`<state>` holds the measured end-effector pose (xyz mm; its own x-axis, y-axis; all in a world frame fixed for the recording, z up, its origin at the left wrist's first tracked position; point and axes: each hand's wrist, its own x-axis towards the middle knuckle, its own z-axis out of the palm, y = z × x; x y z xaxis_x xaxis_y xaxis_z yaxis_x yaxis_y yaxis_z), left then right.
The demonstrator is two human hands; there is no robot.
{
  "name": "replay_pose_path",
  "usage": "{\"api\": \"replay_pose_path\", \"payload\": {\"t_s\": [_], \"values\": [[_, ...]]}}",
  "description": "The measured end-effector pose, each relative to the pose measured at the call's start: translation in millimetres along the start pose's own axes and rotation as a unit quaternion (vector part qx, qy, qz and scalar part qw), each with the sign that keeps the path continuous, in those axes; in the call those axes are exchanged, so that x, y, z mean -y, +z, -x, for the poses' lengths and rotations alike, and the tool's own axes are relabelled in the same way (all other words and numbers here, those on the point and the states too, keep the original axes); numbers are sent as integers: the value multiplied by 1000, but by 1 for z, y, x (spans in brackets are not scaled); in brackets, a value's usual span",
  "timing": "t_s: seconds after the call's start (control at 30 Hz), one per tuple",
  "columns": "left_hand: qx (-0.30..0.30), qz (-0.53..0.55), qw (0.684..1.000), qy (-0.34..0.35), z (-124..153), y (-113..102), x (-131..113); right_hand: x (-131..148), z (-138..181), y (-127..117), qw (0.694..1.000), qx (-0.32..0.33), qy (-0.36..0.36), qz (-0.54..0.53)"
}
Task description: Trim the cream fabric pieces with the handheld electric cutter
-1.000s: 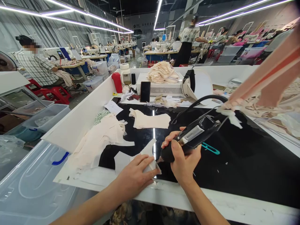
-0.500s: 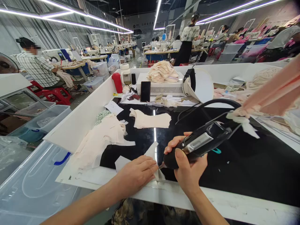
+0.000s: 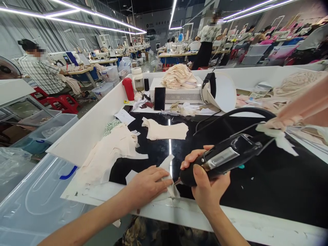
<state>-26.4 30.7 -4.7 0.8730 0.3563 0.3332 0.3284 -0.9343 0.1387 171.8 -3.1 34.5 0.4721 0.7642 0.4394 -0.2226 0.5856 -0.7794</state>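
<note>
The right hand (image 3: 208,186) had its grip clenched on the tool (image 3: 225,158); the left hand (image 3: 146,186), grip released, pressed cloth (image 3: 166,163) beside its tip.

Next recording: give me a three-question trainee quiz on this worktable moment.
1. What does the right hand grip? A) black corded tool B) scissors C) tape roll
2. True or false: the left hand lies flat on a pale fabric piece near the front edge of the table.
3. Which dark flat device stands upright before the white box?
Key: 1 A; 2 true; 3 the phone.
</note>
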Motion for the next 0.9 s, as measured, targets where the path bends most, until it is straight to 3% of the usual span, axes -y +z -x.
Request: {"api": "replay_pose_path", "payload": {"t_s": [0.9], "values": [[-1,-12,1000,5,3,2,-1,-6,-12,5,1000,-19,-7,0]]}}
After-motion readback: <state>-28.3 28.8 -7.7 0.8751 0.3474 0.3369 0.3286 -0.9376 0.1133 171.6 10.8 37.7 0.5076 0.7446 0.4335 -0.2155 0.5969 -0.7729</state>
